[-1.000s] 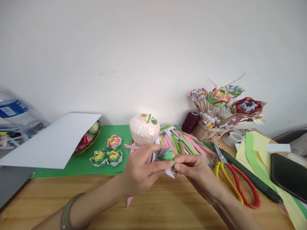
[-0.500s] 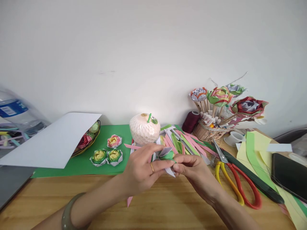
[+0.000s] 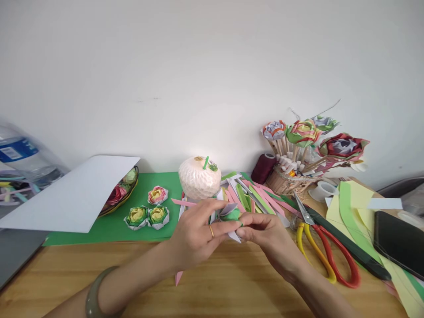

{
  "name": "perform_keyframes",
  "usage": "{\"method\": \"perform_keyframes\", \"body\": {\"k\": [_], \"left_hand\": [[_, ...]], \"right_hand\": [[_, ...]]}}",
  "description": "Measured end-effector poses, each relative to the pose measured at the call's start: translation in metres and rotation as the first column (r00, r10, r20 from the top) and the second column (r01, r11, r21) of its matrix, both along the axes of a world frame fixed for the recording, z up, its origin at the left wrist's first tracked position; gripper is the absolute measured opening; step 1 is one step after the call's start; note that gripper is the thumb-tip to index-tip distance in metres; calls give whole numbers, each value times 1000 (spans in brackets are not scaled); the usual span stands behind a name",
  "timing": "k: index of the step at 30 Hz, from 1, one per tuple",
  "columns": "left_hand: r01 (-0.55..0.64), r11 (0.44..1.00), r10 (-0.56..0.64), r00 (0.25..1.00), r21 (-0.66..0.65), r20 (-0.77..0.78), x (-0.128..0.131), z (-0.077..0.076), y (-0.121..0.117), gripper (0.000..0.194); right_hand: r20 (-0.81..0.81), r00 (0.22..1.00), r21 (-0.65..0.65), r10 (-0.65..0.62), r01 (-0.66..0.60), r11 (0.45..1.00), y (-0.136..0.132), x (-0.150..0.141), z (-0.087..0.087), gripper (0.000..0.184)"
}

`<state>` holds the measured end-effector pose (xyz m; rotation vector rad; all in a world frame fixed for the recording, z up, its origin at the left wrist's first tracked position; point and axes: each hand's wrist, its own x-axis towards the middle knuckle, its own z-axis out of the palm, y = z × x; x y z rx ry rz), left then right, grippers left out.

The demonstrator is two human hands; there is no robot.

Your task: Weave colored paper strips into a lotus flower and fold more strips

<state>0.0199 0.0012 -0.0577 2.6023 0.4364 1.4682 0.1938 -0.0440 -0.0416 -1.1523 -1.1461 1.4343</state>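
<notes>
- Holding a green-and-white paper bud (image 3: 230,214) in the left hand (image 3: 198,229), with the fingers closed around its left side and lower edge.
- Pinching the bud's right edge between thumb and fingertips of the right hand (image 3: 271,238), with a narrow grip.
- Keeping both hands close together at the bud, over the far part of the table (image 3: 212,287), in front of the strips (image 3: 251,198) and to the right of the white ball (image 3: 199,179).
- Wearing a ring (image 3: 211,230) on the left hand and a bangle (image 3: 93,296) on that wrist.
- Lying on the green sheet (image 3: 99,234), left of the ball: one pink-and-yellow rosette (image 3: 157,195) behind two green-and-yellow rosettes (image 3: 158,216), set side by side.
- Covering part of the basket (image 3: 114,207) with the white sheet (image 3: 76,190) at left, near a bottle (image 3: 28,154).
- Standing behind the strips: a dark spool (image 3: 264,168), just left of the pot (image 3: 288,183) of paper flowers (image 3: 303,133).
- Resting to the right of the right hand: scissors (image 3: 326,251), with one yellow and one red handle and points toward the pot.
- Lying farther right: a black phone (image 3: 399,243) beside yellow and green paper (image 3: 351,216), with a small cup (image 3: 323,191) just beyond the scissors.
</notes>
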Motion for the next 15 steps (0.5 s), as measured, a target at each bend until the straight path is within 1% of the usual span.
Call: {"method": "perform_keyframes", "body": {"k": [3,5,9,15], "left_hand": [[-16,1000,16,1000,-16,8,-2,2,2,23],[-12,1000,12,1000,3,10,-2,2,2,23],[6,1000,-6,1000,30,2,-1,2,2,23],[26,999,-26,1000,31,-14,1,2,1,24]], "right_hand": [[17,998,66,54,-55,996,1,4,0,24],[34,998,82,46,-49,995,1,5,0,25],[33,999,52,-14,12,999,0,3,0,18],[2,999,-13,-48,48,999,0,0,1,24]]}}
